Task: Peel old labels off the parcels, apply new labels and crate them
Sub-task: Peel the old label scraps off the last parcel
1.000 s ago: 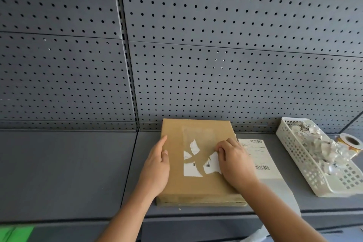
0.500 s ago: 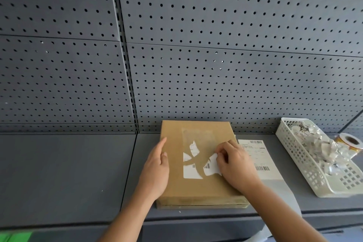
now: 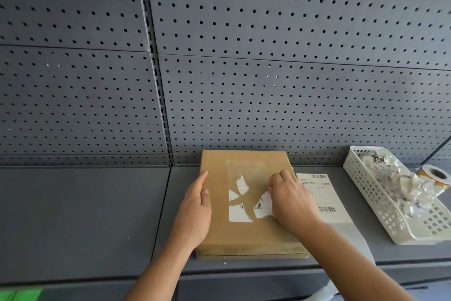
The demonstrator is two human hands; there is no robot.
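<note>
- Brown parcel [image 3: 246, 234] is lying flat on the grey shelf [image 3: 85, 215], right between the two hands and pushed back against the pegboard wall [image 3: 268, 81].
- Left hand [image 3: 195, 212] is spread flat on the parcel's left edge, fingers straight and pointing away from the person, basically just pressing it down.
- Right hand [image 3: 291, 200] is curled up on the parcel's right side, fingertips bunched on the edge of the old label [image 3: 240, 214] and picking at a lifted white bit.
- That label's pretty shredded: only a few white scraps with barcode bits are stuck on between the hands, with a pale patch of bare cardboard just beyond them.
- New label [image 3: 322, 193] lies flat on the shelf just right of the right hand, partly tucked under the wrist.
- Further right there's a white basket [image 3: 371, 205] full of crumpled paper scraps [image 3: 395, 178], with a tape roll [image 3: 436, 175] at its far side.
</note>
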